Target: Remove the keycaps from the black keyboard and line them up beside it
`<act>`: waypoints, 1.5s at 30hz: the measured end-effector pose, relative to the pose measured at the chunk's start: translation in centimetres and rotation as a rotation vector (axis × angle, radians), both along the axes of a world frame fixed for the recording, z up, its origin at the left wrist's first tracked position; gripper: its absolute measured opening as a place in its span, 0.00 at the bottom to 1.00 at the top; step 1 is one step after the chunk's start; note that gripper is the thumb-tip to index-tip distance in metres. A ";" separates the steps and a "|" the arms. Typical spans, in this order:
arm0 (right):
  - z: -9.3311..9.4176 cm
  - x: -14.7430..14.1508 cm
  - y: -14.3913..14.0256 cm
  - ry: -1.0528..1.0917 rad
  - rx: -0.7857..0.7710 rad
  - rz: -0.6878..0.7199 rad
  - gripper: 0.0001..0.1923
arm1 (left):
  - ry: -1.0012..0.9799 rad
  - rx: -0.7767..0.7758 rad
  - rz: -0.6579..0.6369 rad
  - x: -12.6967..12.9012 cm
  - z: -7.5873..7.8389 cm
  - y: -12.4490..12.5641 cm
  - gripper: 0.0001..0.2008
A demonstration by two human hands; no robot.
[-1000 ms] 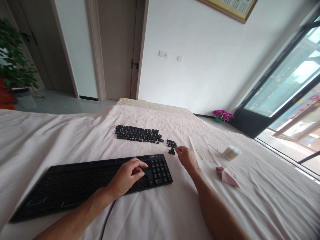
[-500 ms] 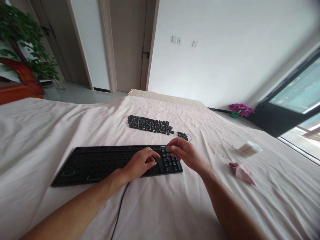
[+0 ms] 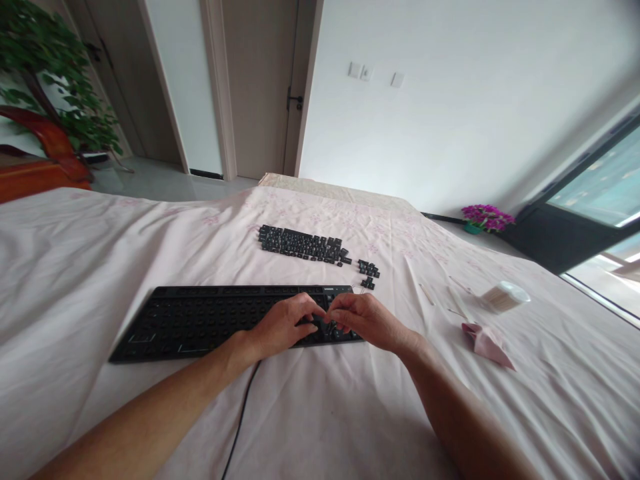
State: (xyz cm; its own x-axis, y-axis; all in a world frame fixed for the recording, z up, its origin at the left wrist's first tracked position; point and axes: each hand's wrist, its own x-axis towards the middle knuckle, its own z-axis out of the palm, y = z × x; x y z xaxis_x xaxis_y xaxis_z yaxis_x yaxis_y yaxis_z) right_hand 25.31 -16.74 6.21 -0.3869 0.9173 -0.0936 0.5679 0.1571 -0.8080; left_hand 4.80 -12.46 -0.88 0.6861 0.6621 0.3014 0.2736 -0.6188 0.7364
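A black keyboard (image 3: 200,320) lies on the bedsheet, with most of its left and middle section stripped of keycaps. My left hand (image 3: 287,323) rests on its right part, thumb and index finger apart, holding nothing I can see. The left index fingertip meets the fingers of my right hand (image 3: 367,319) over the number pad. My right hand is pinched closed on a thin wire tool, whose fine wire (image 3: 359,289) shows faintly above the knuckles. The fingers hide most of the number pad. Beyond the keyboard, loose black keycaps (image 3: 300,244) lie in rows, with a smaller group of keycaps (image 3: 369,268) to their right.
On the right are a clear tub of cotton swabs (image 3: 505,297), a few loose swabs (image 3: 427,294) and a folded pink cloth (image 3: 487,345). A black cable (image 3: 245,407) runs toward me from the keyboard. The pale sheet (image 3: 320,420) is wrinkled.
My right hand has moved left and down over the number pad, now meeting the left index finger. The left hand stays nearly in place. The view has shifted slightly.
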 end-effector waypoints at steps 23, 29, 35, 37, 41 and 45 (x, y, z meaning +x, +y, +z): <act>-0.6 -1.4 -0.9 -0.133 0.353 0.195 0.12 | 0.128 0.100 -0.086 0.4 0.7 -0.4 0.08; -1.2 -0.2 -0.3 -0.122 0.272 0.153 0.12 | 0.220 0.117 -0.042 0.8 1.2 -0.5 0.08; -2.4 0.0 -0.2 -0.132 0.460 0.232 0.13 | 0.240 0.132 -0.016 1.3 0.8 -0.6 0.06; -3.1 -0.2 -0.2 -0.097 0.528 0.257 0.13 | 0.234 0.163 0.020 1.6 0.5 -0.6 0.06; -4.5 -0.2 -0.3 0.032 0.653 0.249 0.14 | 0.215 0.219 0.054 2.0 0.3 -0.9 0.08; -5.2 -0.3 -0.5 0.100 0.718 0.185 0.16 | 0.175 0.220 0.032 2.1 0.8 -1.3 0.10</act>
